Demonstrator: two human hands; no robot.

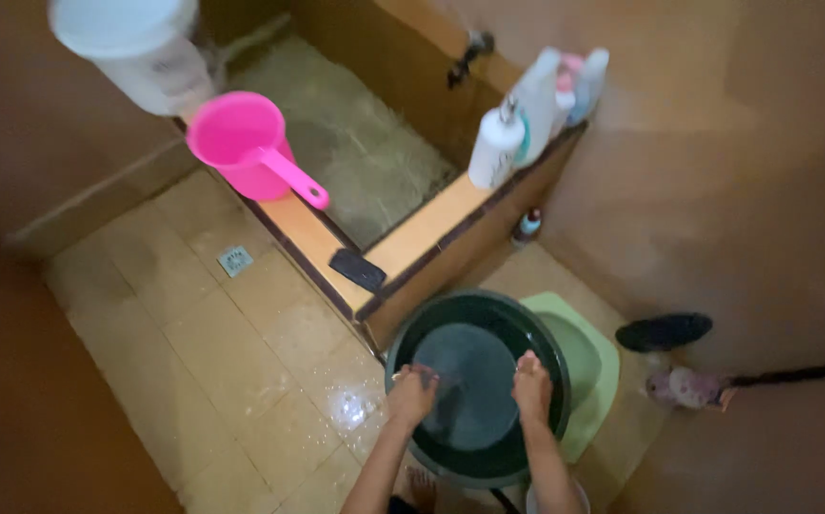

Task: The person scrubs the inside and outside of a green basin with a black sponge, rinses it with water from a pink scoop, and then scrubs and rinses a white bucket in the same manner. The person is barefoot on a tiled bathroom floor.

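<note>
**Both hands down in the dark basin, bathroom floor**

So, going left to right: far left up top there's a white bucket [136, 48] sitting at the corner of the tiled water trough, and just beside it a pink dipper [246, 145] rests on the trough ledge [308, 233] with its handle pointing right. A small square floor drain [235, 260] sits in the yellowish tiles below that. A flat dark pad [356, 269] lies at the ledge's near corner.

Near centre, the big dark green basin [431, 328] stands on the floor, touching the trough's corner. Left hand [412, 395] is inside it on the left, fingers curled together over something at the basin's bottom; too blurry to tell what. Right hand [531, 385] is inside on the right, fingers bunched and pointing down, also cannot tell what it's gripping.

A light green stool [595, 366] peeks out from under the basin's right side. Far right ledge holds white bottles [517, 128]. A dark slipper [664, 331] lies well right.
</note>
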